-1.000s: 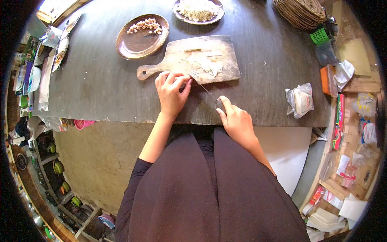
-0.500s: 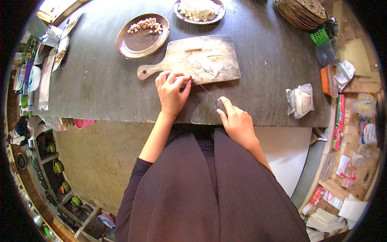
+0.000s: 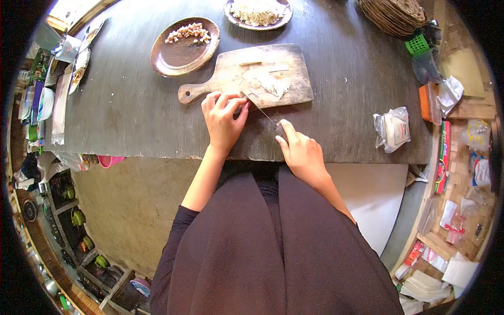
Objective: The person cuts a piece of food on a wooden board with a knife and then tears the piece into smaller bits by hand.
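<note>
A wooden cutting board (image 3: 226, 68) lies on the dark table, its handle pointing left. Pale, finely cut shreds (image 3: 272, 85) and a pale stick (image 3: 251, 63) are on it. My left hand (image 3: 224, 119) rests at the board's near edge, its fingers bent and pinched around a small dark piece that they mostly hide. My right hand (image 3: 303, 155) is closed around the dark handle of a knife (image 3: 264, 113). The blade slants up and left, its tip beside my left fingertips.
Behind the board stand a brown plate (image 3: 181, 58) with small chopped pieces and another plate (image 3: 286, 20) heaped with pale shreds. A plastic-wrapped white package (image 3: 392, 130) lies at the right. A wicker basket (image 3: 391, 16) and a green basket (image 3: 417, 45) are at the far right.
My right hand has moved slightly up and left, bringing the knife blade from the board's near edge onto the spot by my left fingertips. My left hand has barely moved.
</note>
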`<state>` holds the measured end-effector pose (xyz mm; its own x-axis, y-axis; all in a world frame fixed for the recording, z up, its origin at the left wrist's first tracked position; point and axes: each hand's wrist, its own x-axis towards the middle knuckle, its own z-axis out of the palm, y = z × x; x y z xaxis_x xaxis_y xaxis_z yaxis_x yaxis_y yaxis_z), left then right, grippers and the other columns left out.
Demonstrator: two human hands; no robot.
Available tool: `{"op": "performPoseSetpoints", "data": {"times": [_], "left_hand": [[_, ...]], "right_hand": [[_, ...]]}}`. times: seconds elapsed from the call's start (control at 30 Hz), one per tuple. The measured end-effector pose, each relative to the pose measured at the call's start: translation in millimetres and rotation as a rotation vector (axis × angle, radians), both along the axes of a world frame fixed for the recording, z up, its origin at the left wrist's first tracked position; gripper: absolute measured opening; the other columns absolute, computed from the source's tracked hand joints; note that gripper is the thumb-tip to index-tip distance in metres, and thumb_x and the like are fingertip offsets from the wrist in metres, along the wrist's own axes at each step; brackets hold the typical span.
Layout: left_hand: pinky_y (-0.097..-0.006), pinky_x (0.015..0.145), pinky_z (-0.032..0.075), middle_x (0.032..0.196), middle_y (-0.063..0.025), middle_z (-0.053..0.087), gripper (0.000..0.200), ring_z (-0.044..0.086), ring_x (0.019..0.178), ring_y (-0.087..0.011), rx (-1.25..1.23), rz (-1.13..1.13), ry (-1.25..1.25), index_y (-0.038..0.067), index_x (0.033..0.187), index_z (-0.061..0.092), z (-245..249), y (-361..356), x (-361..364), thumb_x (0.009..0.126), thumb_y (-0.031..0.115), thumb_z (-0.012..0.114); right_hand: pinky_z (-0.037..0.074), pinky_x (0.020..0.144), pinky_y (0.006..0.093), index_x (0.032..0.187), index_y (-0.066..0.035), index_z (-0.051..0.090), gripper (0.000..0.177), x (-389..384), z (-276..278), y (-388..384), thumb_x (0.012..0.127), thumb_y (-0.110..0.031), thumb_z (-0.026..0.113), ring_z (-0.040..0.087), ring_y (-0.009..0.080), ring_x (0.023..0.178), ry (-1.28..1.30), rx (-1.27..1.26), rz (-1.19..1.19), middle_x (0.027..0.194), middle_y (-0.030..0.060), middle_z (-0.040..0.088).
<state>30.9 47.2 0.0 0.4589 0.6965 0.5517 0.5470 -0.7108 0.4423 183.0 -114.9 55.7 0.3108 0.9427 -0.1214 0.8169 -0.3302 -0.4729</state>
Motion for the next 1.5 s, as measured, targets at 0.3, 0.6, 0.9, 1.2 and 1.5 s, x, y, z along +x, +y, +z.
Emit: {"op": "performPoseSetpoints", "data": {"times": [0.3,0.6,0.9,1.2,1.5], "left_hand": [[-0.0418,0.094,0.04,0.1,0.002,0.071,0.013,0.057,0.104,-0.0269,0.001,0.004,-0.002,0.016,0.088,0.076,3,-1,1,0.079,0.019,0.083],[-0.0415,0.093,0.041,0.1,0.002,0.071,0.014,0.058,0.103,-0.0265,0.015,0.0,-0.006,0.016,0.088,0.075,0,0,1,0.077,0.017,0.083],[-0.043,0.095,0.04,0.1,0.0027,0.069,0.011,0.056,0.106,-0.0279,-0.004,-0.008,-0.009,0.016,0.085,0.074,-2,1,1,0.078,0.018,0.081],[-0.0414,0.092,0.04,0.1,0.0026,0.071,0.012,0.057,0.101,-0.0262,-0.006,0.001,-0.032,0.016,0.084,0.075,2,-1,2,0.078,0.019,0.084],[-0.0423,0.095,0.039,0.099,0.0047,0.069,0.012,0.056,0.105,-0.0266,-0.002,0.001,-0.027,0.018,0.085,0.073,1,0,1,0.077,0.018,0.081]], "right_hand": [[0.055,0.064,0.0522,0.137,-0.012,0.054,0.042,10,4,-16,0.101,-0.033,0.057,0.07,0.0423,0.074,0.0,0.012,-0.015,0.086,0.0204,0.071],[0.056,0.062,0.0507,0.137,-0.011,0.055,0.043,6,2,-18,0.101,-0.034,0.058,0.07,0.0415,0.07,-0.019,0.027,0.012,0.084,0.0205,0.071],[0.056,0.064,0.0515,0.138,-0.012,0.055,0.043,0,-7,1,0.101,-0.034,0.057,0.07,0.0419,0.072,0.0,0.043,-0.003,0.084,0.0206,0.07],[0.055,0.067,0.0522,0.137,-0.015,0.054,0.04,11,7,-13,0.101,-0.033,0.057,0.07,0.0425,0.076,0.02,-0.007,-0.036,0.09,0.0206,0.072],[0.056,0.065,0.0517,0.137,-0.014,0.054,0.041,6,7,-18,0.101,-0.034,0.057,0.07,0.042,0.073,0.011,0.002,0.005,0.086,0.0202,0.072]]}}
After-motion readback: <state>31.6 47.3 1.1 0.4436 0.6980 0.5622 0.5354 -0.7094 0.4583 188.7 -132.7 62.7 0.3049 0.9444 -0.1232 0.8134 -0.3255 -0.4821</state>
